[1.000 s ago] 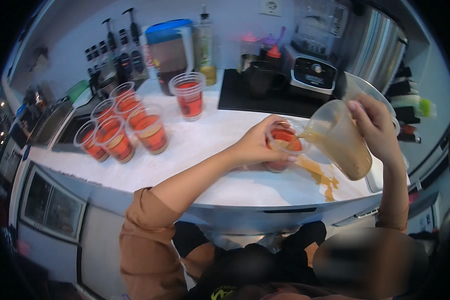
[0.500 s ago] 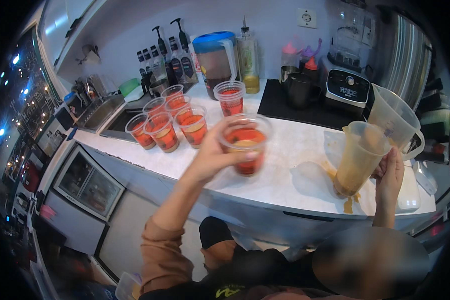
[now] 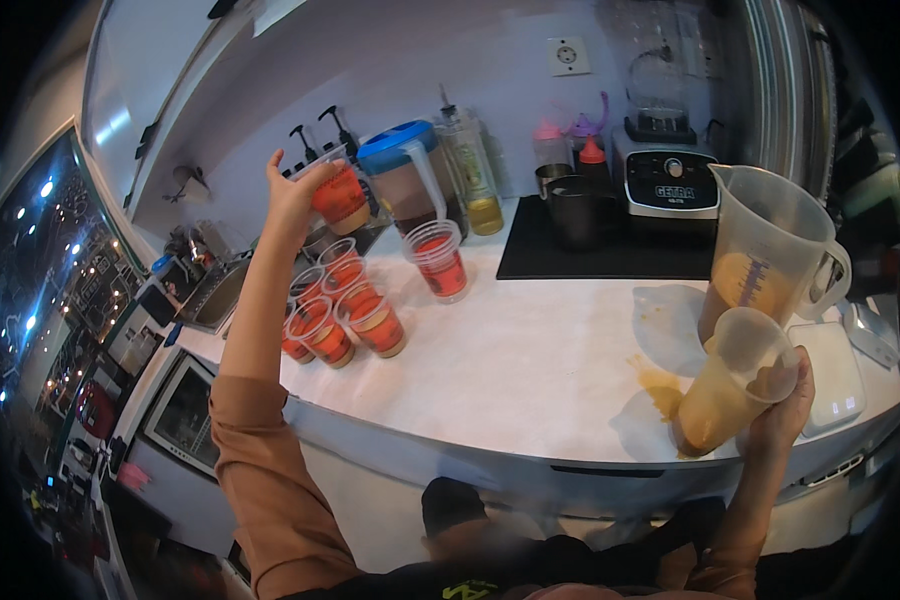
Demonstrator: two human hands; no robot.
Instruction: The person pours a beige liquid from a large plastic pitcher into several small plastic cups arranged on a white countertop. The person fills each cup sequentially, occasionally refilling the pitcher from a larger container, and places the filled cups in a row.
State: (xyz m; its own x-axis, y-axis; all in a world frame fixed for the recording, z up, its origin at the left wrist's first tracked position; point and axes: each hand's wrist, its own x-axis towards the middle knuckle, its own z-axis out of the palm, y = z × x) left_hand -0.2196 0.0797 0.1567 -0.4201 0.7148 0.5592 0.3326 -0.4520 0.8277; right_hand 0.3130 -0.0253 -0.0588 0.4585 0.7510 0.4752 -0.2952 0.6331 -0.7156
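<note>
1. Head view, and the left hand [image 3: 292, 196] is gripping a clear plastic cup [image 3: 340, 197] of red-orange drink, fingers wrapping its side, holding it up in the air at about 10 o'clock, above the far left end of the white table [image 3: 530, 360].

2. Below that raised cup, a cluster of filled cups [image 3: 342, 315] is sitting on the table at 9 o'clock, packed touching one another, all showing the same red-orange fill.

3. One more filled cup [image 3: 440, 260] is standing apart from the cluster, just to its right, in front of a blue-lidded pitcher [image 3: 405, 180].

4. Over at 4 o'clock, the right hand [image 3: 782, 405] is closing around a small measuring jug [image 3: 732, 385] of tan liquid, gripping it near the rim; the jug is tilting with its base on the table.

5. Just behind it, touching or nearly so, a large clear measuring jug [image 3: 770, 245] is standing upright with some tan liquid in the bottom.

6. A tan spill [image 3: 658, 385] is lying on the table just left of the small jug.

7. At 12 to 1 o'clock, a black mat [image 3: 610, 255] is carrying a dark cup [image 3: 575, 210] and a blender base [image 3: 667, 175] against the wall.

8. A clear bottle of yellow liquid [image 3: 470, 175] is standing right of the pitcher.
</note>
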